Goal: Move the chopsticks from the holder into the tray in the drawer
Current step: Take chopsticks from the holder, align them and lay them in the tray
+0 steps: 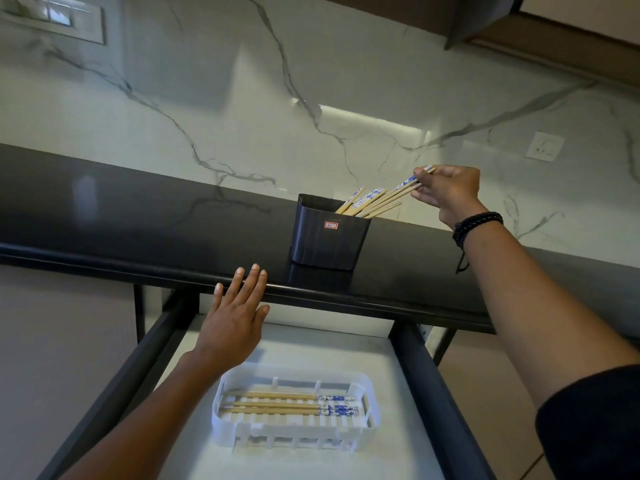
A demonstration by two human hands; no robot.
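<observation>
Far left, high on the marble wall: a switch plate. Left hand is flat, fingers straight and slightly spread; fingertips lie at the front edge of the dark desk, holding nothing. Below that edge, the drawer stands open. White slotted tray sits on the drawer floor, near its middle; the tray chopsticks lie lengthwise in it, side by side, blue-patterned ends to the right. Exact count unclear. On the desk above, near the front edge: dark holder, upright, small red label on its face. The holder chopsticks lean out of it toward the right. Right hand pinches the blue-patterned top ends of a couple of these between thumb and fingertips; their lower ends are in the holder. Black beaded bracelet on that wrist. Wall socket further right.
</observation>
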